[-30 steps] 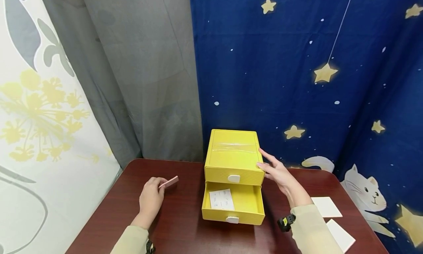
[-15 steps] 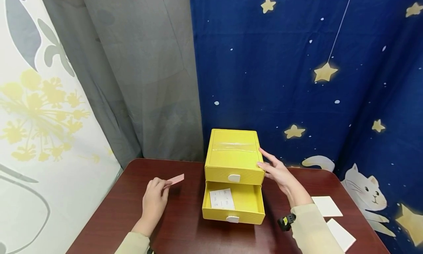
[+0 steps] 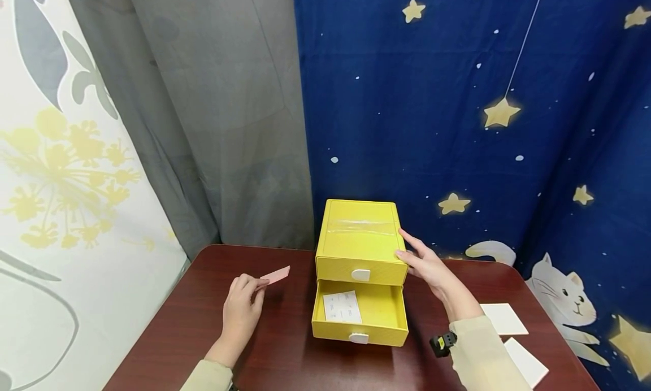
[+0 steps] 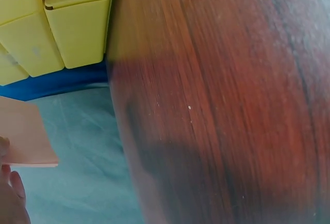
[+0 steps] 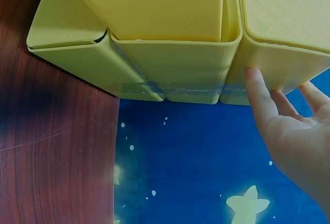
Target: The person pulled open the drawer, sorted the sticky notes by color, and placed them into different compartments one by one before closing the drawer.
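Over the left part of the table, my left hand (image 3: 241, 309) pinches a pink piece of paper (image 3: 277, 274) by one end. In the left wrist view this paper (image 4: 23, 136) seems to have more than one layer at its lower edge. A yellow drawer unit (image 3: 359, 235) stands to the right of that hand. Its open drawer (image 3: 382, 309) holds a white paper slip (image 3: 342, 306) with small print. My right hand (image 3: 432, 272) touches the unit's right side with fairly straight fingers; in the right wrist view, fingertips (image 5: 253, 74) rest on the top section's yellow wall.
Two white cards (image 3: 504, 318) lie on the right of the dark red table (image 3: 285, 357), partly behind the right sleeve. A blue starry curtain (image 3: 366, 114) and a grey curtain (image 3: 224, 125) hang behind the table. The open drawer juts toward the front.
My left hand has moved slightly rightward, bringing the pink paper closer to the drawer unit and turning more of its face into view. The right hand and drawer have stayed put.
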A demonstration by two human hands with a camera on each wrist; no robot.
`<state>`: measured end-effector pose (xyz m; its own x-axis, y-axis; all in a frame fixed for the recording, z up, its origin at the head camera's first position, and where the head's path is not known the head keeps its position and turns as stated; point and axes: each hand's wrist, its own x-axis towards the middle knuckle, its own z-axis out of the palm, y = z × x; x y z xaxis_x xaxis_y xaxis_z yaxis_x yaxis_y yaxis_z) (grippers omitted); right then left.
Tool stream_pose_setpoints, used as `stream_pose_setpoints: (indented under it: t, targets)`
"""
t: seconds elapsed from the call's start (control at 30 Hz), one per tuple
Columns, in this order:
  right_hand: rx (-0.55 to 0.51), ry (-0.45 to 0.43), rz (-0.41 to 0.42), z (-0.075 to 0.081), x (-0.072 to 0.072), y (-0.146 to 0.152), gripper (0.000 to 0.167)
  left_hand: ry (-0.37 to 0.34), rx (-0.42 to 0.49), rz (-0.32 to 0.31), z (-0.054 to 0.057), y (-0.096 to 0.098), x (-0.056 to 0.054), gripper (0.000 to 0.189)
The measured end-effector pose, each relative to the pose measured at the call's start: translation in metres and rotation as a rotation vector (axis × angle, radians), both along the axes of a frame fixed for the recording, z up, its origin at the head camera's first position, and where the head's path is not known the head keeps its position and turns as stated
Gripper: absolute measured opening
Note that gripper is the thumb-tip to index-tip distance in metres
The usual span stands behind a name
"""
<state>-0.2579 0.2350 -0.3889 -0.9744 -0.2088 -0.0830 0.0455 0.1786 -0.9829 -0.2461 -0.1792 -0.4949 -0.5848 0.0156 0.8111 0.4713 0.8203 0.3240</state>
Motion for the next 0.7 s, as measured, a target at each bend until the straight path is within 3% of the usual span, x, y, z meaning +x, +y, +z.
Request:
stream_pose_setpoints:
  t: [0.2,0.5,0.7]
  targets:
    - [0.012,0.002,-0.003,0.001,0.000,0.000,0.075,0.002,-0.004,-0.020,0.002,0.005,0.001,0.019]
    - [0.018,0.005,-0.001,0.001,0.000,-0.001,0.075,0.115,0.030,-0.111,0.008,0.018,0.004,0.025]
    - [0.041,0.028,0.003,0.002,0.001,-0.002,0.074,0.144,0.044,-0.156,0.013,0.026,0.007,0.027]
